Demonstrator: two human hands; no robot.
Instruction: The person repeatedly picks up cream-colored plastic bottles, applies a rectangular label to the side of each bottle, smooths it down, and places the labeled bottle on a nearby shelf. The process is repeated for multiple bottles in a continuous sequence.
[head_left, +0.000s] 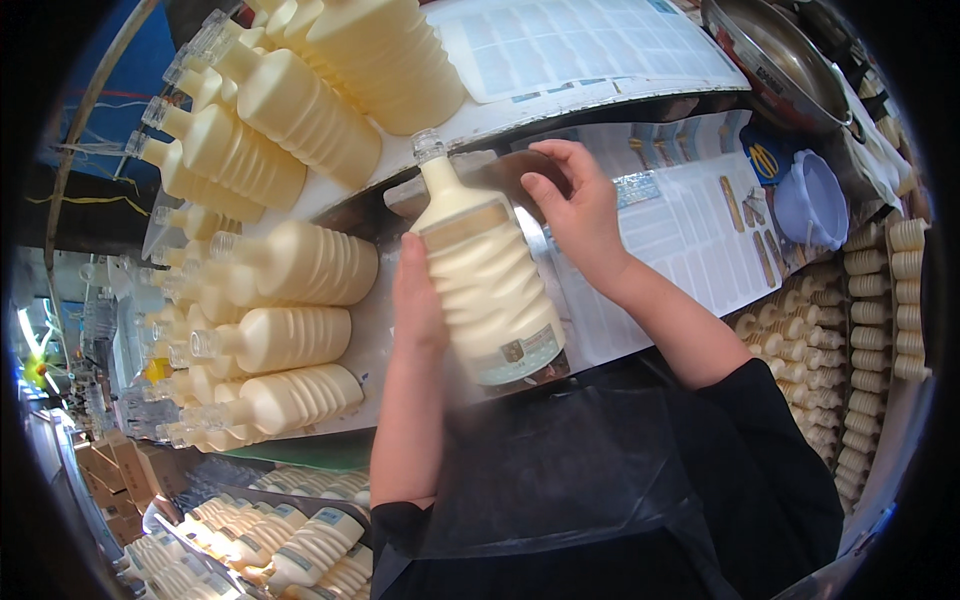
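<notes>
A ribbed, cream-coloured plastic bottle with a clear cap (487,280) is held near the middle of the view, its neck pointing to about 11 o'clock and its labelled base to about 5 o'clock. The left hand (417,300) is pressed flat along the bottle's side at 9 o'clock of it, the grip closed on the body with the fingers wrapped out of sight behind. The right hand (577,205) is set at 2 o'clock of the bottle, its fingertips (535,188) touching the upper shoulder, where a pale label band is seen; its grip is half curled, pressing on the bottle rather than enclosing it. The bottle is thus carried between both hands above the white table (690,230). A row of matching filled bottles (290,335) is laid at 9 o'clock.
</notes>
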